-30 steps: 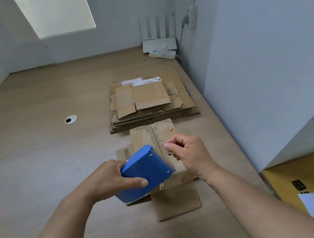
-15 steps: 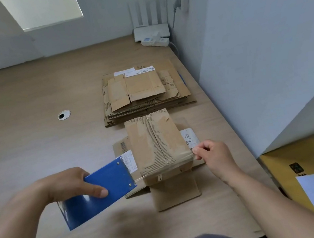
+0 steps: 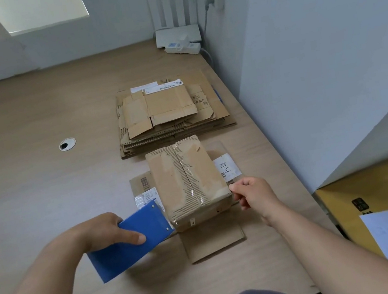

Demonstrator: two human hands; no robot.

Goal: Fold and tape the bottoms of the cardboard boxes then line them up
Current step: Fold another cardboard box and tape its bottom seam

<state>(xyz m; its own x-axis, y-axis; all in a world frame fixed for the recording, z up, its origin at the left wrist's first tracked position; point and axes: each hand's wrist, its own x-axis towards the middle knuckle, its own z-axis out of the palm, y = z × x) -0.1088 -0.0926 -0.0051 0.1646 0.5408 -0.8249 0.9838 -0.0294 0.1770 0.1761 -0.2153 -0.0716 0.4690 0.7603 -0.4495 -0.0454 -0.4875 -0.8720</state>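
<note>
Now, left hand [image 3: 105,233]: grip clenched round the tape dispenser [image 3: 132,245], thumb laid along its side.
Dispenser body: blue, hard, flat-sided wedge with small rivets; its front end touches the near left corner of the box [image 3: 188,180].
Right hand [image 3: 253,192]: fingers curled in a pinch at the near right corner, apparently on the end of the clear tape; the film is too transparent to be sure.
Box position: bottom-up on the tabletop [image 3: 43,196], between the two hands, with its flaps [image 3: 213,243] splayed flat beneath it.
Box surface: worn brown cardboard with the outer paper torn off in strips, so ribbed corrugation shows; glossy, wrinkled tape already runs along the centre seam.
Risk, slipping: neither hand presses the box down, so a hard pull on the tape could drag or twist it on the smooth, pale wood-grain top.
Risk, adhesion: tape may hold poorly on the ribbed patches, and it may crease or stick to itself if it goes slack.
Flattened boxes [image 3: 169,110]: ragged-edged stack lying just beyond the box, apart from it, bottoms not yet folded.
Router [image 3: 177,35]: white, at the far wall.
</note>
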